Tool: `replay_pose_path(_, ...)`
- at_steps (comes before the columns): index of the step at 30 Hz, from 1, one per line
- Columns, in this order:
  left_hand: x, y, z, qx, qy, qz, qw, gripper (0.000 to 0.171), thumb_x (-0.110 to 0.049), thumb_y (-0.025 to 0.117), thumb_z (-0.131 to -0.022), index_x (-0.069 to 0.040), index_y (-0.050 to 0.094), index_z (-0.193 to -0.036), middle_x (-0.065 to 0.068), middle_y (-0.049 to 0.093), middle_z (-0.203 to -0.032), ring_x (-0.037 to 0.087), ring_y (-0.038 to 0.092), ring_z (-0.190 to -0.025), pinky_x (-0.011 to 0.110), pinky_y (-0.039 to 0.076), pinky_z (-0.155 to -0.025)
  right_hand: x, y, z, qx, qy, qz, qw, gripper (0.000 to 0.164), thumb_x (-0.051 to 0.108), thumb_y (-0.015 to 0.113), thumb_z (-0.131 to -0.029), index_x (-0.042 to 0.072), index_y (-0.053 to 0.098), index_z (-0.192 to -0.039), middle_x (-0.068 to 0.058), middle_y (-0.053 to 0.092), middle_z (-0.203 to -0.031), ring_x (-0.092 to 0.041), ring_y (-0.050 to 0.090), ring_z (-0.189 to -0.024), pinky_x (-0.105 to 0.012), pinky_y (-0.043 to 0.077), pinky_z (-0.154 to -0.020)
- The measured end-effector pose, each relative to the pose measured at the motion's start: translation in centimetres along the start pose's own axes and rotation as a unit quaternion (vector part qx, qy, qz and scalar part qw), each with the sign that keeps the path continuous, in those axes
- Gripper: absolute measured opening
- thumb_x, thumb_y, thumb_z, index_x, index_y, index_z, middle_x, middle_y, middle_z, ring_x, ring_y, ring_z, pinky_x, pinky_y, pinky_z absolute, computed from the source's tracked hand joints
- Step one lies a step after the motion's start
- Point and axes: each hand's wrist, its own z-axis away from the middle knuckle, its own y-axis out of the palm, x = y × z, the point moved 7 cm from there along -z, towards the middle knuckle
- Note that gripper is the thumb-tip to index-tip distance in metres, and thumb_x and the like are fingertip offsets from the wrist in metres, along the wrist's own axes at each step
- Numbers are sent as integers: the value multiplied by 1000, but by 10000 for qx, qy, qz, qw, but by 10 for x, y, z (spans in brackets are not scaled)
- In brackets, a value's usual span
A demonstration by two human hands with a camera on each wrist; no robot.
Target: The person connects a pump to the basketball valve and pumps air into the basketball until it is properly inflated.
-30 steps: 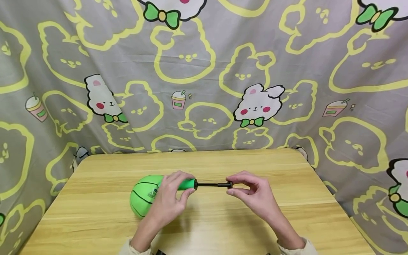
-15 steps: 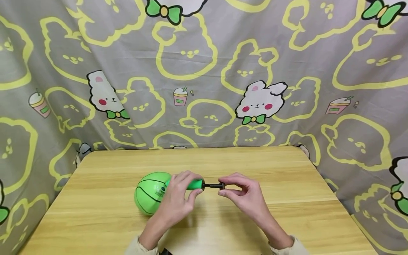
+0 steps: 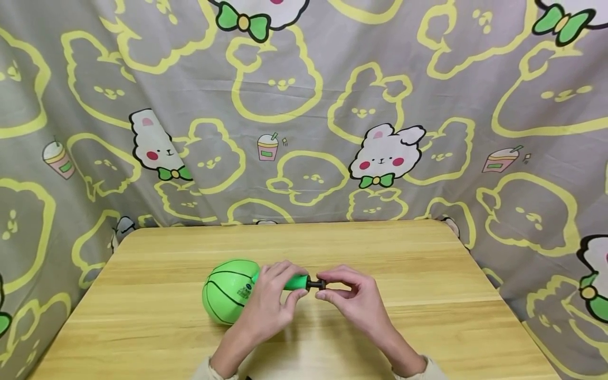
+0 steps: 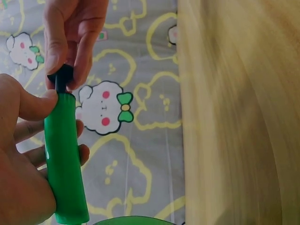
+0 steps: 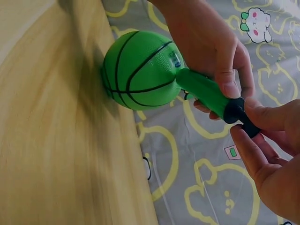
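Note:
A green ball with black basketball lines point(image 3: 227, 293) rests on the table at the left. Against its right side stands the tip of a green hand pump point(image 4: 65, 159), held sideways above the wood. My left hand point(image 3: 271, 303) grips the pump's barrel, fingers over the top and thumb along the near side. With thumb and fingers my right hand point(image 3: 356, 298) pinches the black handle point(image 5: 250, 126) at the pump's right end. Only a short length of black rod shows between handle and barrel. In the right wrist view the pump's narrow end meets the ball beside its printed label.
The light wood table point(image 3: 404, 248) spreads around both hands. Behind it and at both sides hangs a grey curtain point(image 3: 304, 121) with yellow outlined animals and white rabbits.
My right hand has moved left, and the black rod has slid most of the way into the barrel. My left hand and the ball have shifted slightly right.

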Motion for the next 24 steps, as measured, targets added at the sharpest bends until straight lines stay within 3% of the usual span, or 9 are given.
replay_pose_path(7,-2,0,2,13,38,87,10000,25,-17,80,-89,-17,69,-111,-8,66,-106,9,63,-100,39,42,-92,4,-1,0,136,28,48,9999,29,-4,81,-83,-2,76,-111,-16,71,-106,-26,71,-101,-40,59,-79)
replay_pose_path(14,2,-3,1,87,-41,126,9999,23,-26,77,-92,-20,69,-113,-10,67,-110,10,63,-106,39,44,-92,10,-4,-2,434,-110,14,9990,28,-6,80,-84,-1,73,-111,-23,68,-109,-29,69,-103,-41,59,-81)
replay_pose_path(24,14,-13,-2,-9,-136,241,9996,25,-25,79,-91,-20,70,-113,-11,69,-110,8,64,-105,39,44,-91,17,-22,-6,382,109,223,9990,29,-5,81,-84,0,72,-111,-22,68,-110,-26,71,-102,-40,59,-80)
